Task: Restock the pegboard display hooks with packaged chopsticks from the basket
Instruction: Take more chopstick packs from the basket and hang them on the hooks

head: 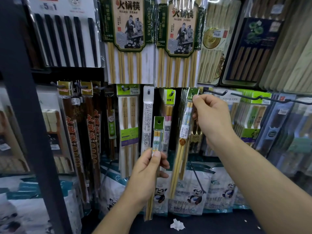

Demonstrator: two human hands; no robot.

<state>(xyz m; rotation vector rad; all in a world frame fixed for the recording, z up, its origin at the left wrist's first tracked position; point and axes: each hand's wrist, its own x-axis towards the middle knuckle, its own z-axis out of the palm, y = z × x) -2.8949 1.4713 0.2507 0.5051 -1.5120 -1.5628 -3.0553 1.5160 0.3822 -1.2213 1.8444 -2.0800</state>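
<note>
I'm seeing one chopstick pack (181,144) hanging tilted from the right hand (212,119), whose thumb and fingers are pinching its green header card (193,93) just beside the end of a bare black hook (214,92). The left hand (148,173) is gripping a second pack (157,132) upright, lower and to the left, in front of the hung stock. Panda-print bags (190,196) are lying below, and a crumpled white tissue (177,224) is sitting nearer me.

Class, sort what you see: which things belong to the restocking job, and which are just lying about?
In the job: left hand; left packet; right hand; right packet; black hook.
Lying about: crumpled tissue; panda bags; black chopsticks.
</note>
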